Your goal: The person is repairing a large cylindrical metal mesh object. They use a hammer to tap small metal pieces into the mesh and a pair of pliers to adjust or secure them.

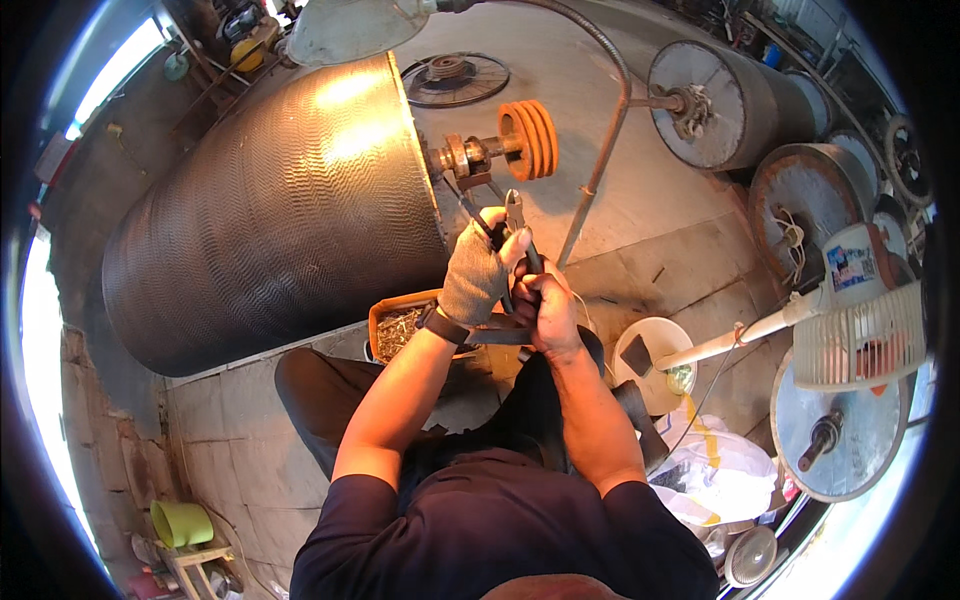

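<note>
A pair of cutting pliers (514, 212) points away from me, jaws uppermost. My left hand (474, 274), in a grey fingerless glove with a dark band at the wrist, grips the pliers close below the jaws. Lower down, my right hand (551, 311) is bare and closed around the handle area. Something dark shows between the left fingers, too hidden to name. Beneath both hands runs a dark flat strip (501, 335). Just beyond them lies a large roller (277, 225) with a ridged, patterned surface, its shaft carrying an orange grooved pulley (534, 141).
An orange-rimmed container (405, 304) of metal-looking scraps sits below my left wrist. Overhead hangs a lamp (356, 30) on a bent pole (600, 161). At right stand a white bucket (651, 330), a fan (859, 337) and several drums (697, 105). A spoked wheel (480, 94) lies behind.
</note>
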The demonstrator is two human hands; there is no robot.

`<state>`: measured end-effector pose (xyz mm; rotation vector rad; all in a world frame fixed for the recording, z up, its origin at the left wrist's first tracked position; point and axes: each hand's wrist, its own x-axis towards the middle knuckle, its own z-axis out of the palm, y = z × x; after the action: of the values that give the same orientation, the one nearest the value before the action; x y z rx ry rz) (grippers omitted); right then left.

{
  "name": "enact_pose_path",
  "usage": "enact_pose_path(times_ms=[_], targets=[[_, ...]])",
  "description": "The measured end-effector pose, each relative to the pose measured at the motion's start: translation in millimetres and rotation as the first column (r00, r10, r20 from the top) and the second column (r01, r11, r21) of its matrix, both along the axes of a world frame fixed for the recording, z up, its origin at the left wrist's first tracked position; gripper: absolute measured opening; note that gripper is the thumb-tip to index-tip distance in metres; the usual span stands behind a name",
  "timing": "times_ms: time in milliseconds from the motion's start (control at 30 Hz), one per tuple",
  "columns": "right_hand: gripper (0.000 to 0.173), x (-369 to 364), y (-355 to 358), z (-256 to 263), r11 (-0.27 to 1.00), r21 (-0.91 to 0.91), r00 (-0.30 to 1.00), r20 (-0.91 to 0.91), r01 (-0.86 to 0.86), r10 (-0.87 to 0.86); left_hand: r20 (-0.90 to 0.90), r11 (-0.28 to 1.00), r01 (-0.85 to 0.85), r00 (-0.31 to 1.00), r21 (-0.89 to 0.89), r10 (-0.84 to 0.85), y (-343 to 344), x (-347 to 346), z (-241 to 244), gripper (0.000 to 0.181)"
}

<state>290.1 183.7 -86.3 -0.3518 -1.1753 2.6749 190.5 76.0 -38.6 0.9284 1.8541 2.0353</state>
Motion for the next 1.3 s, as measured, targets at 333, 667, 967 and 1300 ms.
enact_pose_path(times_ms=[333, 667, 967, 1300], targets=[[0.067, -2, -19, 2, -0.005, 0.956, 0.921, -0.285, 0.295, -0.266, -0.068, 0.968, -0.228, 0.973, -0.103, 0.222, 14, -16, -7, 0.023], [0.032, -5, 65, 15, -0.014, 0.951, 0.934, -0.306, 0.309, -0.186, -0.368, 0.977, -0.081, 0.93, -0.196, 0.003, 5, -23, -6, 0.029], [0.055, -8, 103, 23, -0.183, 0.932, 0.949, -0.314, 0.314, 0.028, -0.292, 0.94, 0.1, 0.935, -0.325, -0.201, 10, -36, 2, 0.038], [0.055, -1, 111, 23, -0.186, 0.957, 0.974, -0.224, 0.223, 0.019, -0.231, 0.888, 0.199, 0.921, -0.414, -0.314, 7, -51, -3, 0.05]])
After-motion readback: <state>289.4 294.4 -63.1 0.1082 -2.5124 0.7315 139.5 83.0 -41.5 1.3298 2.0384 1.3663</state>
